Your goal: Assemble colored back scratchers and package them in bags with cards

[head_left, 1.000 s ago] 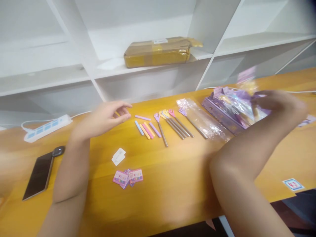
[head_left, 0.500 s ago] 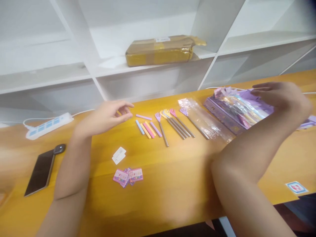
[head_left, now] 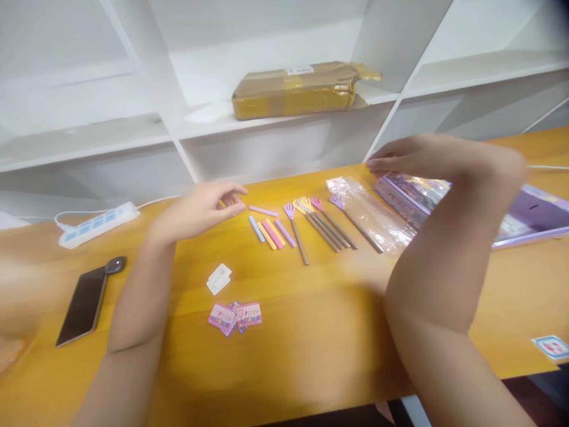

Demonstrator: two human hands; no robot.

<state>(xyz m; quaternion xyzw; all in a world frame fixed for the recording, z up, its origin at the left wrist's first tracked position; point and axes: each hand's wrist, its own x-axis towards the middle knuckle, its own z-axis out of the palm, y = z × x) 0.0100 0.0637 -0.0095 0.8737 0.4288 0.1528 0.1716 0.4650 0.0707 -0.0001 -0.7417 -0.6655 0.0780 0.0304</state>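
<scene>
My left hand (head_left: 211, 204) hovers at the end of a row of short pastel sticks (head_left: 271, 232), its fingers loosely curled with a gap to the thumb; nothing shows in it. A purple stick (head_left: 264, 211) lies just beyond its fingertips. To the right are several metal-handled back scratchers (head_left: 324, 224) with claw-shaped heads in purple, yellow and pink. My right hand (head_left: 413, 155) is over the back left corner of a purple box (head_left: 536, 210), fingers stretched leftward and no object visible in them. My forearm covers part of the box, which holds plastic-wrapped items.
A clear plastic bag (head_left: 368, 210) lies beside the box. Small printed cards (head_left: 235, 317) and white cards (head_left: 219, 279) lie nearer me. On the left are a phone-like black slab (head_left: 84, 305), a mouse (head_left: 115, 265) and a power strip (head_left: 100, 225). A taped carton (head_left: 296, 92) sits on the shelf.
My right hand has swung left from above the box's middle to its back left corner, uncovering the purple interior on the right. My left hand keeps its pose. The view has shifted slightly.
</scene>
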